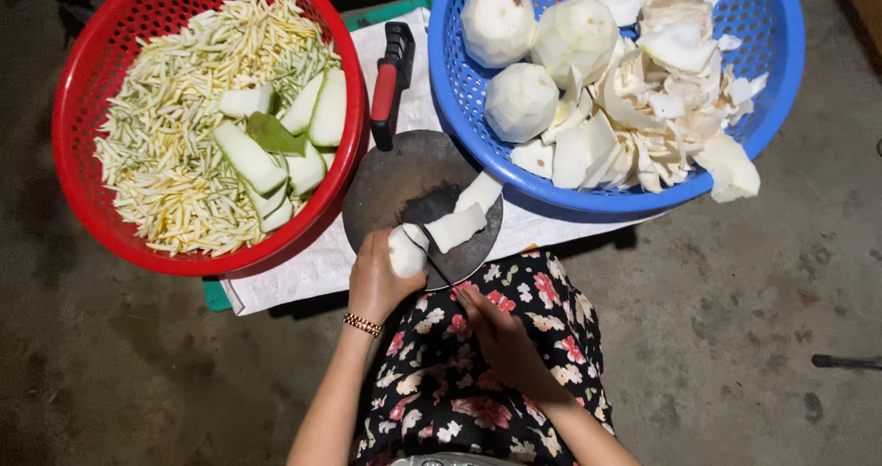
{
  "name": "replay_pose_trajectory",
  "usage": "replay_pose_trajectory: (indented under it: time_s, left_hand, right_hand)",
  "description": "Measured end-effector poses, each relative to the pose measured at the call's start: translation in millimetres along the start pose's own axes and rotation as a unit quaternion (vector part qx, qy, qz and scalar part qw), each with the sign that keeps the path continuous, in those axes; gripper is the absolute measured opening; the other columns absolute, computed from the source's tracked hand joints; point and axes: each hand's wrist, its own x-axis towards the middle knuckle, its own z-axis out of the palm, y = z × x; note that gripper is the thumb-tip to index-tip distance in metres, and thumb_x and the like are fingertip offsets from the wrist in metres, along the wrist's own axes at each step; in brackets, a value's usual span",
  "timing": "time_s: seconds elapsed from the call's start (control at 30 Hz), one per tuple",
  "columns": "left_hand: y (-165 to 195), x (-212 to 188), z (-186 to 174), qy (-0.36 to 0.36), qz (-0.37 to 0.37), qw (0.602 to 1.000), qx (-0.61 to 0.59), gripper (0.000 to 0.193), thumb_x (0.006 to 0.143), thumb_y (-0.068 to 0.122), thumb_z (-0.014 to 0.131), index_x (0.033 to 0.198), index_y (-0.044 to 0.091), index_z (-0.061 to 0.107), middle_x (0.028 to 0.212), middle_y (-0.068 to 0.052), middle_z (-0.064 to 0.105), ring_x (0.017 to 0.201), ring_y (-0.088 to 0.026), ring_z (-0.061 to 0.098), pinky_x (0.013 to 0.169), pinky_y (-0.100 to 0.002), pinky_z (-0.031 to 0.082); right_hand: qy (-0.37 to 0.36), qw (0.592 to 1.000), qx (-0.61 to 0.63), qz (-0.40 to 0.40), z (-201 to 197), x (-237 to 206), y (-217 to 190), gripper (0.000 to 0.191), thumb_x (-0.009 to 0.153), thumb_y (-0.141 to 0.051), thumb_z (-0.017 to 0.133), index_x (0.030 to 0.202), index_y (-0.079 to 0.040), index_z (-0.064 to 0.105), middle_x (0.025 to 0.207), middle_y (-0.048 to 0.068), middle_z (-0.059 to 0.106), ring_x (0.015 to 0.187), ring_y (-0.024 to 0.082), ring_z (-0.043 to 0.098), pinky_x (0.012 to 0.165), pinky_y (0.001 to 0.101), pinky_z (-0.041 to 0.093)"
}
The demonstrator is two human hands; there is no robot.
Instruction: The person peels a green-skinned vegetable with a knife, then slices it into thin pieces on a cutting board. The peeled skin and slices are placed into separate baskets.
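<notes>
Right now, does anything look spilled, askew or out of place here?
One pale chunk hangs over the blue basket's rim at the lower right. A red-and-black peeler lies wedged between the baskets. Otherwise nothing stands out.

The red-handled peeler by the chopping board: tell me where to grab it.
Grip the peeler by its red handle, from the near end at the round board. It lies lengthwise between the red basket and blue basket, leaving little room at its sides.
</notes>
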Motion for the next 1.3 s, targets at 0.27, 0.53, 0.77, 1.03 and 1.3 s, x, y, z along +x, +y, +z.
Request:
replay_pose_trajectory:
  time_s: [0.27,0.53,0.77,1.03,1.3]
  left_hand:
    - [-0.5,1.3,-10.5,-0.016,0.005,0.999,-0.042,0.077,0.054,0.023,0.092,0.121,0.004,0.06,0.117,-0.017,0.066,0.103,-0.034,0.068,0.085,-0.043,0.057]
    - [-16.5,-3.7,-2.4,-0.014,0.045,0.996,-0.07,0.077,0.057,0.023,0.093,0.123,0.004,0.059,0.12,-0.016,0.065,0.108,-0.034,0.068,0.089,-0.042,0.057]
    - [-47.0,-12.5,-20.4,-0.03,0.127,0.981,-0.146,0.083,0.058,0.021,0.093,0.131,0.006,0.057,0.134,-0.013,0.063,0.123,-0.029,0.064,0.105,-0.04,0.05]
    - [-36.7,4.2,-39.8,-0.106,0.146,0.983,0.035,0.101,0.049,0.028,0.1,0.139,0.016,0.055,0.152,-0.019,0.047,0.139,-0.038,0.047,0.109,-0.055,0.037]
    - [-6.1,2.9,-18.6,-0.046,-0.051,0.998,0.003,0.12,0.05,0.05,0.099,0.142,0.003,0.039,0.14,-0.025,0.05,0.129,-0.039,0.052,0.102,-0.047,0.048]
  right_hand:
    - [-0.056,0.993,0.1,0.002,12.0,16.7,48.2,0.033,0.109,-0.014,0.049,0.134,0.005,0.059,0.116,0.015,0.072,0.104,0.014,0.064,0.092,0.027,0.051]
    - [-0.085,0.98,0.12,0.138,21.7,20.4,67.1,0.042,0.111,-0.025,0.048,0.137,0.004,0.065,0.074,0.004,0.052,0.061,0.008,0.047,0.056,0.0239,0.042]
    - [-0.121,0.944,0.132,0.276,5.8,38.3,54.4,0.047,0.106,-0.032,0.048,0.149,-0.016,0.054,0.056,-0.002,0.052,0.045,0.007,0.048,0.043,0.0225,0.04]
    - [-0.088,0.973,0.102,0.189,-8.9,47.2,42.5,0.047,0.106,-0.029,0.048,0.15,-0.014,0.054,0.065,-0.005,0.055,0.056,0.005,0.051,0.049,0.0226,0.041]
    - [-0.073,0.99,-0.005,0.121,-22.5,7.8,-9.4,0.047,0.106,-0.027,0.049,0.148,-0.007,0.051,0.086,0.009,0.074,0.073,0.013,0.067,0.071,0.0278,0.054]
